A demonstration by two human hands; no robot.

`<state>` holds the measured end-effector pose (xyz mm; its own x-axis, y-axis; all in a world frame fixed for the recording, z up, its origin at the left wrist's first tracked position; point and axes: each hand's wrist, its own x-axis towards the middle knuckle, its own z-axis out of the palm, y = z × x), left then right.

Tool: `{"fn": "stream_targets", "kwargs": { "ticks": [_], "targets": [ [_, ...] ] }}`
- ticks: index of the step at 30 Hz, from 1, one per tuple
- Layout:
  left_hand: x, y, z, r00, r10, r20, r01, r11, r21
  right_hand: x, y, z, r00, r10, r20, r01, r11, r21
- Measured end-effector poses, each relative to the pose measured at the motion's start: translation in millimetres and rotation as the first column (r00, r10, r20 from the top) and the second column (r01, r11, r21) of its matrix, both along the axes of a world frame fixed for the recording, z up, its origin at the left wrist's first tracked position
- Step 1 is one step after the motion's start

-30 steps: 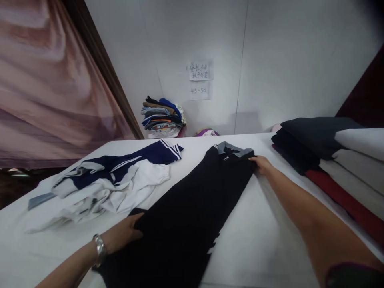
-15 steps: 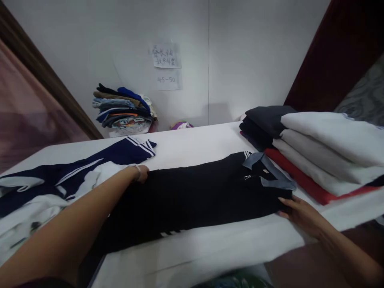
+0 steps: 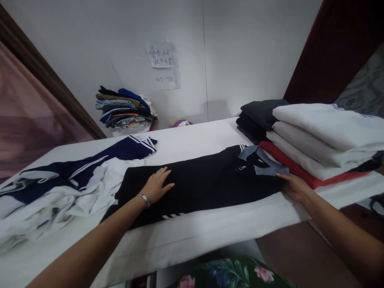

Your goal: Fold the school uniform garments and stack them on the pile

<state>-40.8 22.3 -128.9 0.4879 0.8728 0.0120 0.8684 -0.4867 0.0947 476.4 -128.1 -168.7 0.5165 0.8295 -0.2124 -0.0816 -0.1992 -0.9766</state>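
A black shirt (image 3: 204, 180) with a grey-blue collar and white stripes lies spread lengthwise across the white table, its collar end to the right. Flat on the shirt's left part rests my left hand (image 3: 157, 186), open with the fingers spread and a bracelet at the wrist. At the collar end, my right hand (image 3: 294, 186) pinches the shirt's near corner just under the collar, thumb on top and other fingers mostly hidden beneath.
Left of the shirt lie rumpled white clothes (image 3: 81, 204) and a navy striped garment (image 3: 120, 152). Folded clothes are piled at the right (image 3: 324, 132), and another stack (image 3: 126, 110) stands against the wall. Handwritten paper signs (image 3: 163, 54) hang above the white table (image 3: 192, 140).
My left hand has let go of the shirt's far left edge and moved right and down to lie flat on the cloth. My right hand has shifted slightly up toward the collar.
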Motion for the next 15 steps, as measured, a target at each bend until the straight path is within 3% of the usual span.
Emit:
{"fn": "stream_targets", "kwargs": {
  "ticks": [6,9,12,15],
  "targets": [
    [20.9,-34.9,-30.1,0.999,-0.018,0.043,0.022,0.997,-0.080,13.4,-15.9,-2.7,0.997,-0.080,0.007,0.081,0.993,-0.091],
    [19.7,-36.3,-29.3,0.998,-0.009,0.066,0.015,0.997,-0.082,14.4,-25.3,5.2,0.966,-0.077,0.249,0.107,0.988,-0.110],
    [18.2,-41.1,-26.0,0.992,0.015,0.125,-0.011,0.999,-0.031,6.9,-32.4,17.0,0.786,-0.066,0.615,0.108,0.994,-0.031],
    [19.6,-50.1,-26.3,0.980,0.083,0.183,-0.078,0.996,-0.033,-17.9,-27.0,24.9,0.519,-0.014,0.855,-0.131,0.987,0.096]
  ]
}}
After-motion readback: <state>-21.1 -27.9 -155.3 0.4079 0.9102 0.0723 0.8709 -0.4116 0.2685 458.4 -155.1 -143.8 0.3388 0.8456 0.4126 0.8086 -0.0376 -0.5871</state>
